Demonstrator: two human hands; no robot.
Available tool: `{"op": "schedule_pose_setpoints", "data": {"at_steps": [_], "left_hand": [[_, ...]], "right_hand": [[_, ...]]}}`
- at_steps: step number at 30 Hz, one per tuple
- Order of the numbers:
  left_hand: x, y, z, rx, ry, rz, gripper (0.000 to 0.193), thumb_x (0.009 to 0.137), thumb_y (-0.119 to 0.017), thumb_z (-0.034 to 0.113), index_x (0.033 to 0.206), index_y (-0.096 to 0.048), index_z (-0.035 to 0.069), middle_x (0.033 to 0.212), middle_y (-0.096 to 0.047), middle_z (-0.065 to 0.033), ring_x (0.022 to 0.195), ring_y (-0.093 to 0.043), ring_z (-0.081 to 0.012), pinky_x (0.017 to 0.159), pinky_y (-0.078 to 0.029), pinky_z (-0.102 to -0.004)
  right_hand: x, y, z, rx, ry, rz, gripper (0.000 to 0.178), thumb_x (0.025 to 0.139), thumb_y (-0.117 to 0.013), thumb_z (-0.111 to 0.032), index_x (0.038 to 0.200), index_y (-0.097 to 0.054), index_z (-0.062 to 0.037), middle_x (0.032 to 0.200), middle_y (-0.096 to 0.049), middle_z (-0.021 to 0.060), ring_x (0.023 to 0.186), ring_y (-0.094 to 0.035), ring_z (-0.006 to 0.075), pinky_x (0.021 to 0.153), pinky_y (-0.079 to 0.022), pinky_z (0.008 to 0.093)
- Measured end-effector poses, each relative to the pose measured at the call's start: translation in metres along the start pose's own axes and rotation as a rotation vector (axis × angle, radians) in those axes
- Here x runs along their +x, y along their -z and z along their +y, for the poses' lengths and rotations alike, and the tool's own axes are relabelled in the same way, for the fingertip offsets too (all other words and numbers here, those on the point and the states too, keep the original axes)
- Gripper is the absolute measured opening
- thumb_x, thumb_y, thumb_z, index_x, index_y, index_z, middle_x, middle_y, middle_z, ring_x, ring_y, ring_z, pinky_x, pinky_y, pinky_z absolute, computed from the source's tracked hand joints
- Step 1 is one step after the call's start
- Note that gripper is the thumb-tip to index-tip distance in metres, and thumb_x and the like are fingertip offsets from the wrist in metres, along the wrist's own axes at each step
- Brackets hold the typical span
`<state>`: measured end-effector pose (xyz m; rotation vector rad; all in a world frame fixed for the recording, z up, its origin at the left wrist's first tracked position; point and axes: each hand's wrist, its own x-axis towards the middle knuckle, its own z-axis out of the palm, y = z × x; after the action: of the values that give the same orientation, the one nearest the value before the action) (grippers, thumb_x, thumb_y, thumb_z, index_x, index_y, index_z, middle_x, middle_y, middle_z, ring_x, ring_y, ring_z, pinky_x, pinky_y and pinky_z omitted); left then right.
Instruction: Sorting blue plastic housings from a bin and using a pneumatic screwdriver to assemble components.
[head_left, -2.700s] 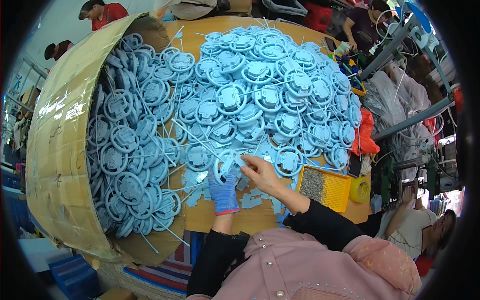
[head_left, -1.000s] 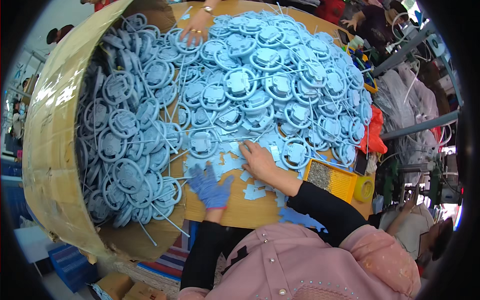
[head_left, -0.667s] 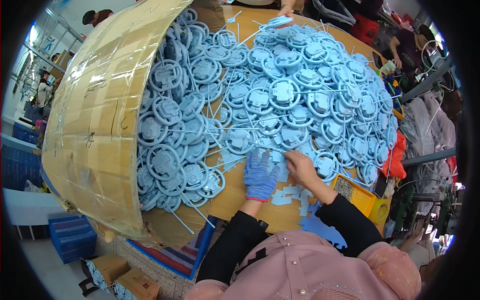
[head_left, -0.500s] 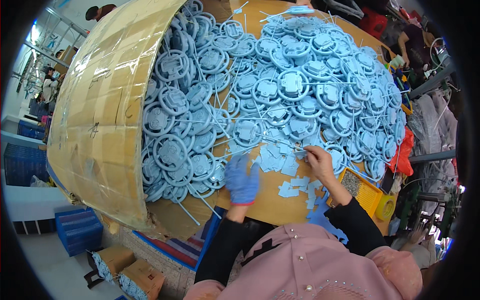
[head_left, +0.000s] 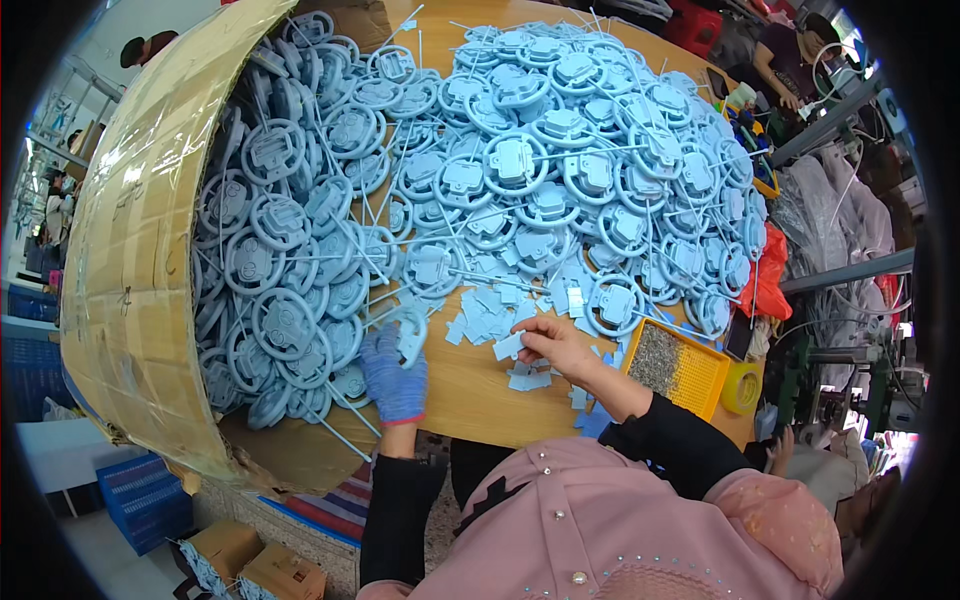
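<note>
- Gloved left hand [head_left: 395, 382] curled round a blue ring part [head_left: 411, 337] by the carton [head_left: 130, 235] — none visible there half a second ago
- Right hand [head_left: 556, 348] pinching a flat tab [head_left: 507, 347] — so both hands are loaded
- Heaped rings [head_left: 514, 163] just beyond

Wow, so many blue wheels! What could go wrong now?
The tall heap of light-blue plastic wheels might slide down toward the hands.

The bare right hand holds a small, flat, light-blue plastic piece, which could slip and get mixed up with the similar loose pieces on the wooden table.

The right forearm is beside the yellow plastic basket, so a bump might spill its small grey bits.
</note>
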<state>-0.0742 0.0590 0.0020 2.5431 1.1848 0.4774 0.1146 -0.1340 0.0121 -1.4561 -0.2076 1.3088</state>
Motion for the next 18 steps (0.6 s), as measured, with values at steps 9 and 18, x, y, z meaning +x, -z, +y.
{"op": "schedule_pose_setpoints", "data": {"at_steps": [9, 18], "left_hand": [[-0.043, 0.003, 0.071, -0.384, -0.485, -0.100, 0.077, 0.074, -0.072, 0.009, 0.138, -0.030, 0.002, 0.127, -0.047, -0.0184, 0.113, -0.052, -0.0340, 0.095, -0.043, -0.0423], [-0.024, 0.008, 0.087, -1.826, 0.852, -0.642, 0.068, 0.081, -0.060, -0.003, 0.141, -0.027, -0.003, 0.128, -0.048, -0.0145, 0.113, -0.054, -0.0228, 0.093, -0.048, -0.0319]], "right_hand": [[-0.007, -0.014, -0.012, 0.269, -0.211, -0.084, 0.020, 0.092, -0.057, -0.018, 0.109, -0.055, -0.0078, 0.103, -0.056, 0.0002, 0.094, -0.056, 0.0128, 0.080, -0.049, 0.0317], [-0.010, 0.006, 0.003, -0.196, 0.265, -0.014, 0.017, 0.090, -0.060, -0.020, 0.101, -0.062, -0.0065, 0.125, -0.045, 0.0072, 0.084, -0.052, 0.0116, 0.077, -0.045, 0.0273]]}}
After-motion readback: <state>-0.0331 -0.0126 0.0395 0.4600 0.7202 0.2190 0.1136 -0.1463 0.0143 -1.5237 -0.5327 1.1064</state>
